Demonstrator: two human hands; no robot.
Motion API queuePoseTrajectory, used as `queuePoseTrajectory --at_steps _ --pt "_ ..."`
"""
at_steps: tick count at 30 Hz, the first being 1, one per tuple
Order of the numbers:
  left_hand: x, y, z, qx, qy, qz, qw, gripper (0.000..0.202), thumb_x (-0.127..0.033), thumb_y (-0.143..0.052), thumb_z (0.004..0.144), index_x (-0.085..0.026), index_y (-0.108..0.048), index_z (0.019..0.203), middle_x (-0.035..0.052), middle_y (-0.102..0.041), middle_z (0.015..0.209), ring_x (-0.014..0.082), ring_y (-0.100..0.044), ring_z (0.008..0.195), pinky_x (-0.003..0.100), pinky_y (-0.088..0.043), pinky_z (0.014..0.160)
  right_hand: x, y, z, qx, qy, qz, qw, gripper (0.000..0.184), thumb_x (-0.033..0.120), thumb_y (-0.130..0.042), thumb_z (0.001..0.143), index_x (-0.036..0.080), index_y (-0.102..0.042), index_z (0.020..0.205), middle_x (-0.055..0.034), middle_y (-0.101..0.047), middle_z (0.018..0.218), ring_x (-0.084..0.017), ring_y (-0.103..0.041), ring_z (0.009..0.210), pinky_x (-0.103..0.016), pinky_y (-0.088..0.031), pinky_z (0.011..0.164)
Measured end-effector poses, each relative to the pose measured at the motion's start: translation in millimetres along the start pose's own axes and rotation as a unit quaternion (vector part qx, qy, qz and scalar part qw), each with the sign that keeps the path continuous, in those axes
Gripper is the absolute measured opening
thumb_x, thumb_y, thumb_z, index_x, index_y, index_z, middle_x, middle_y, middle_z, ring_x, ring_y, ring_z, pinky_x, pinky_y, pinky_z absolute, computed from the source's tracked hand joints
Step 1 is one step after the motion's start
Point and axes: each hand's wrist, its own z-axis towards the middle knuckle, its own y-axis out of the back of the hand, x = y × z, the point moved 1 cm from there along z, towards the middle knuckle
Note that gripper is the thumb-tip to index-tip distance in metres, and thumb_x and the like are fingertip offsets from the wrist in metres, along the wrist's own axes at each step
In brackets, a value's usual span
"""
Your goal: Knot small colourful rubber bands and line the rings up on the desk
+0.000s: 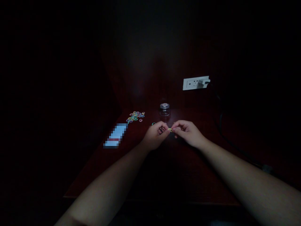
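The scene is very dark. My left hand (157,133) and my right hand (187,131) meet over a dark reddish table (178,169), fingers pinched together. Between the fingertips both hands hold a small yellowish band (169,129). A pile of several small coloured bands (135,116) lies on the table to the left, beyond my left hand. One more small greenish band (153,123) lies just behind my left hand. A small clear jar (164,110) stands right behind the hands.
A flat light-blue and white object (115,136), blurred out, lies on the table at the left. On the wall behind, a white socket (192,83) holds a white plug (204,82); a dark cable (231,141) runs down to the right.
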Motion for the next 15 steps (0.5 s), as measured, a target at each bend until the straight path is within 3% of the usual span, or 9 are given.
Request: queuePoseTrajectory --at_steps 5,15 --pt "1.0 -0.4 -0.2 -0.011 0.007 -0.037 0.999 0.014 -0.028 -0.058 0.078 -0.014 -0.055 0.078 -0.0012 -0.053 0.069 0.0077 -0.045 0.061 0.019 -0.036 0.056 -0.6 -0.5 -0.5 0.015 -0.007 0.005 1.000 0.023 0.036 -0.066 0.073 0.015 -0.058 0.078 0.0020 -0.056 0.056 -0.008 -0.051 0.049 -0.020 -0.036 0.047" --pt "11.7 -3.5 2.7 0.005 0.022 -0.097 0.995 0.018 -0.031 -0.057 0.080 -0.013 -0.056 0.083 0.0021 -0.059 0.075 0.0099 -0.053 0.067 0.021 -0.041 0.060 -1.1 0.9 0.2 -0.021 0.006 -0.029 0.999 0.019 0.034 -0.060 0.078 0.015 -0.057 0.078 0.0022 -0.054 0.055 -0.009 -0.049 0.049 -0.022 -0.035 0.048"
